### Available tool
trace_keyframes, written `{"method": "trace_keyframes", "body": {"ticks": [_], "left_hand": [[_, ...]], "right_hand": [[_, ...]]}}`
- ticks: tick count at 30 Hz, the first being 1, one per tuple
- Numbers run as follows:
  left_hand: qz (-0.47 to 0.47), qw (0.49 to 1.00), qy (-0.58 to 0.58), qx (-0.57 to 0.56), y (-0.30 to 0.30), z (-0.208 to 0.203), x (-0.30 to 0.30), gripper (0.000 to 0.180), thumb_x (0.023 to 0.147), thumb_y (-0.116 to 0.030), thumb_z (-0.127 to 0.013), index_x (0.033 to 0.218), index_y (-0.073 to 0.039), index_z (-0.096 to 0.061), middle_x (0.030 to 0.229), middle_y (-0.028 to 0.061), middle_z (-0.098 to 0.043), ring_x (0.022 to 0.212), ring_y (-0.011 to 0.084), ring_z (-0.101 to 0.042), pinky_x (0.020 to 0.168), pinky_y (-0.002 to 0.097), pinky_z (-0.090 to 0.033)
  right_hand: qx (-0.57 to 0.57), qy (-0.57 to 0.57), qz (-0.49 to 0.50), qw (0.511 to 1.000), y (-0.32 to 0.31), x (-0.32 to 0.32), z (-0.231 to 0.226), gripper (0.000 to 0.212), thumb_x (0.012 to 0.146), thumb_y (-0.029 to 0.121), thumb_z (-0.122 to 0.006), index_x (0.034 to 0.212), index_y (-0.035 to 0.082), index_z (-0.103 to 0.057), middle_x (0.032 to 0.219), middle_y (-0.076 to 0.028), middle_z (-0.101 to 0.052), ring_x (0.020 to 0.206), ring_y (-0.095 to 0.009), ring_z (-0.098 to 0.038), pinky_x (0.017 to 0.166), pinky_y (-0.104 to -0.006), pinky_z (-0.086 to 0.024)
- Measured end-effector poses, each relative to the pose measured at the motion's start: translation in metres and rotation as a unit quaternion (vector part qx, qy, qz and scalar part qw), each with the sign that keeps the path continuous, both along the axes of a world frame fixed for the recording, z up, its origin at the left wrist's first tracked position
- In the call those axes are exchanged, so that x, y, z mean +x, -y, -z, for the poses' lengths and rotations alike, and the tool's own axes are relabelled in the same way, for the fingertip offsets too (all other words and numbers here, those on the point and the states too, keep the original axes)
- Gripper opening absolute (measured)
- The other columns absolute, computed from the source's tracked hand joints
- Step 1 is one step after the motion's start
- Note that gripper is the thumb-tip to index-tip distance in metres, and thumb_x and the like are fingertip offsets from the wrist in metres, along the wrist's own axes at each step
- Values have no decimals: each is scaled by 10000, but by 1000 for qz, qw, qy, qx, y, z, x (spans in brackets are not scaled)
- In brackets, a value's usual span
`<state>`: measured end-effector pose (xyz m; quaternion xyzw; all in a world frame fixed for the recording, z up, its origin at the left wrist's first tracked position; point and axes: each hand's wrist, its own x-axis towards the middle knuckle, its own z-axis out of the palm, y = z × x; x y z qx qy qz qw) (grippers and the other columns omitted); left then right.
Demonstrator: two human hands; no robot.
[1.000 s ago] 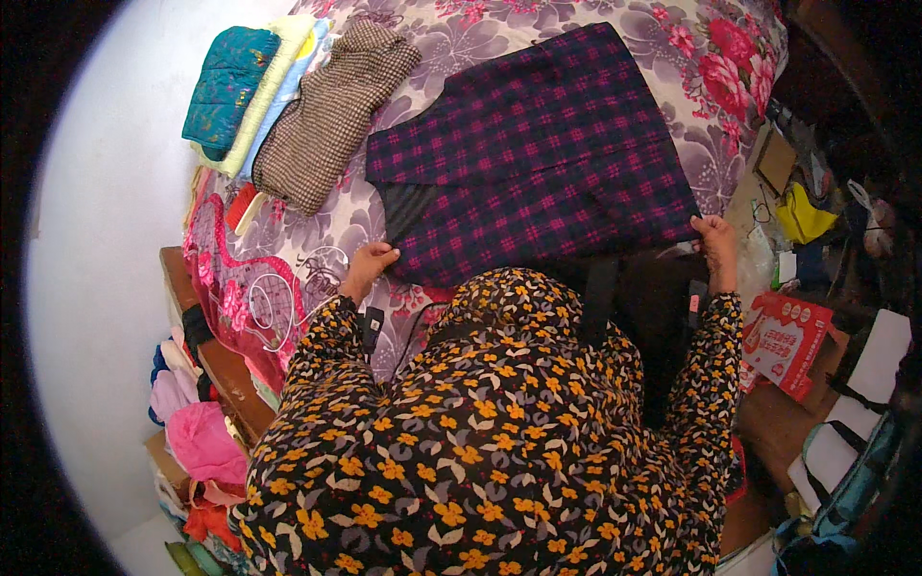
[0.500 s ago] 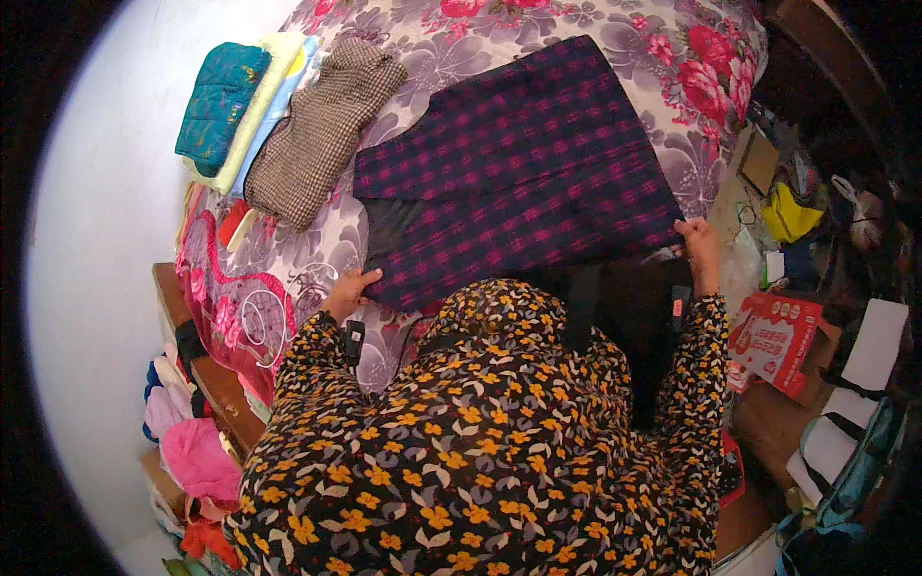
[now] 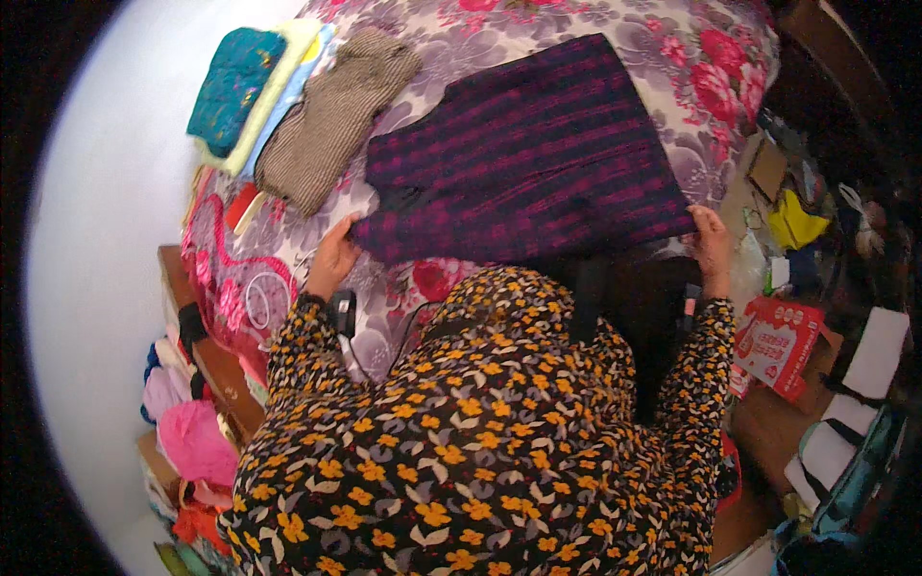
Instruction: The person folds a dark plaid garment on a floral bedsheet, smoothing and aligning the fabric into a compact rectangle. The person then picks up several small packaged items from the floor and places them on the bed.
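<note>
A dark navy and magenta checked garment, which looks like a sleeveless vest (image 3: 538, 144), lies spread on the flowered bed cover (image 3: 451, 58). My left hand (image 3: 334, 255) pinches its near left corner. At the near right corner my right hand (image 3: 711, 238) is closed on the cloth edge. Between the hands the near edge runs just beyond my body, partly in shadow. Left of the vest lies a brown checked folded garment (image 3: 336, 115). Beside that are a light blue and yellow folded cloth (image 3: 288, 96) and a teal folded garment (image 3: 235, 91) on top.
A pink lace-edged cloth (image 3: 226, 259) hangs at the bed's left side, near a wooden board (image 3: 216, 374). Pink clothes (image 3: 197, 442) are heaped below it. To the right are a red package (image 3: 778, 346), a yellow bag (image 3: 797, 221) and a teal bag (image 3: 855, 470).
My left hand has raised and folded the vest's near left edge farther from me, covering the grey lining. My right hand still holds its corner. The view has shifted slightly.
</note>
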<state>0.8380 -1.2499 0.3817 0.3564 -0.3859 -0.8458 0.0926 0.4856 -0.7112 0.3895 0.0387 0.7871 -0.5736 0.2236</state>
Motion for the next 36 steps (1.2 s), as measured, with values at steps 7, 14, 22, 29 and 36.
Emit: {"method": "trace_keyframes", "body": {"ticks": [7,14,22,29,36], "left_hand": [[-25,997,55,-54,20,44,15,209,841,-193,-591,986,-42,-584,864,13,-609,731,136,-572,623,280,-475],[143,971,157,-112,-27,88,71,209,868,-284,-572,912,-80,-557,838,46,-577,747,180,-558,674,329,-481],[6,970,178,165,-95,41,45,235,861,-239,-599,1022,-85,-523,957,71,-587,818,200,-565,703,313,-502],[69,962,250,87,-96,37,54,275,822,-299,-652,779,-65,-515,655,47,-551,506,130,-497,436,223,-403],[150,913,378,-28,-114,16,54,315,816,-369,-647,759,-88,-516,650,39,-542,509,120,-471,456,267,-390]], "right_hand": [[-123,43,21,991,-5,-5,21,218,860,231,-603,1006,69,-596,836,17,-590,583,-87,-539,521,-226,-468],[-59,46,31,997,-9,-6,27,251,834,262,-638,984,65,-600,836,22,-588,539,-79,-513,492,-212,-438],[-45,40,31,998,-2,-2,15,224,841,244,-631,977,67,-612,799,34,-583,567,-69,-515,496,-208,-445],[-66,36,33,997,-3,-1,11,215,838,209,-634,974,44,-609,815,14,-580,601,-69,-506,488,-214,-432],[-32,10,25,999,-2,-3,14,218,838,217,-631,961,39,-610,824,7,-586,632,-74,-513,490,-204,-432]]}}
